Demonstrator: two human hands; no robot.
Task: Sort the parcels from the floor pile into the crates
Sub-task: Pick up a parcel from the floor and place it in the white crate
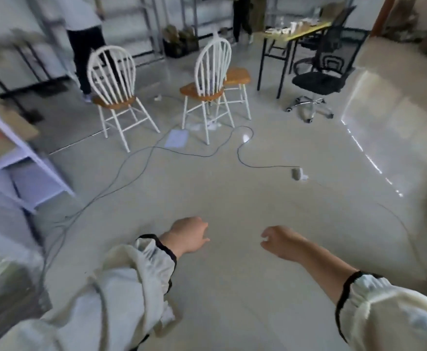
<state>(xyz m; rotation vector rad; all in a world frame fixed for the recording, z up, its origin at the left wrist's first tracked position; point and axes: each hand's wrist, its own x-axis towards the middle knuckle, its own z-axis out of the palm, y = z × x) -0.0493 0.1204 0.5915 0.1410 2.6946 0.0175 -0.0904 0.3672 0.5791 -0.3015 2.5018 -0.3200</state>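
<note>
Cream sleeves [121, 287] with black cuffs fill the 6 o'clock edge. From them both hands reach out over the pale floor [232, 198]. The left hand [187, 235] has its fingers loosely curled under and its thumb pointing toward 3 o'clock, and it holds nothing. The right hand [280, 240], just beside it, has its fingers slightly apart and bent, also holding nothing.

Beyond the hands, grey cables [131, 163] loop across the floor to a small adapter [297, 173] at 2 o'clock. Farther toward 12 o'clock stand two white spindle-back chairs [113, 79]. A black office chair [321, 72] stands at 1 o'clock, beside a table [296, 34].

At 9 o'clock, a pale shelf [17, 158] carries blurred brown shapes [4, 127]. I cannot tell whether these are parcels.
</note>
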